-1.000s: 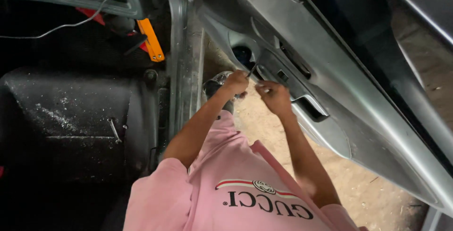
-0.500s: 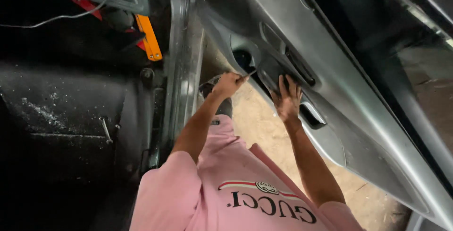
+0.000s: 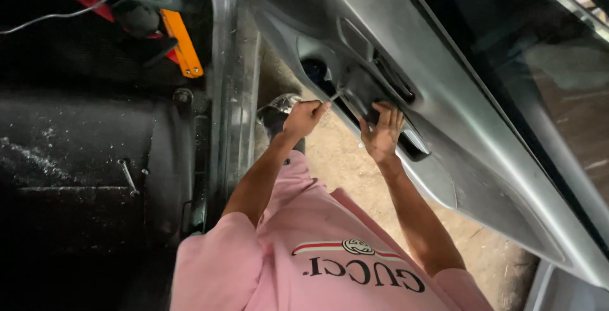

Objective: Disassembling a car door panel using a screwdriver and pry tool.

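The left hand (image 3: 304,118) was closed around a thin tool (image 3: 332,97), whose short visible shaft slanted up and to the right from the fist into the dark recess (image 3: 317,73) of the grey door panel (image 3: 444,127). The right hand (image 3: 382,134) lay just beside it, fingers spread wide and pressed flat on the panel beneath the handle pocket (image 3: 393,82). The left hand sat nearer the recess; the tool's tip was hidden in shadow.
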